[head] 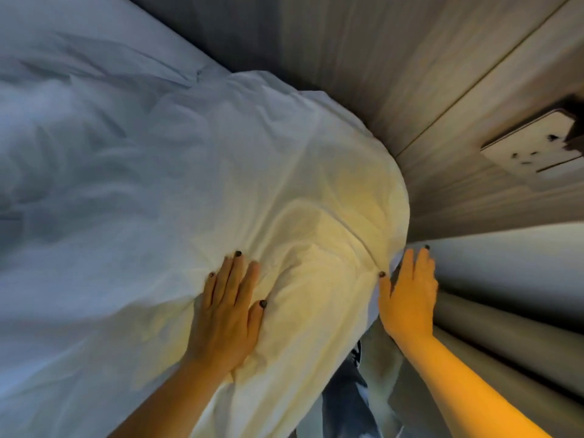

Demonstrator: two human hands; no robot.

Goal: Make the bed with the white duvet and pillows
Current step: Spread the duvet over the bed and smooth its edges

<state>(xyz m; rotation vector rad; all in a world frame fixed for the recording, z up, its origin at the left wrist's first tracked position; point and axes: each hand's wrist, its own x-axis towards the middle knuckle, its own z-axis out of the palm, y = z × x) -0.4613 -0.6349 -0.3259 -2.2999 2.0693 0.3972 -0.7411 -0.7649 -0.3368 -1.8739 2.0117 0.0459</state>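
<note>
Step in hand looks like placing and plumping a pillow at the head of the bed. Plump white cotton pillow sits centre frame, its far end against the grey-brown wood-grain headboard panel. Left hand lies flat on top, fingers spread, pressing down. Right hand is open against the pillow's 3 o'clock edge, not pinching. Crumpled white duvet lies at 9–10 o'clock. Next, probably: square the pillow to the headboard, smooth the creases.
</note>
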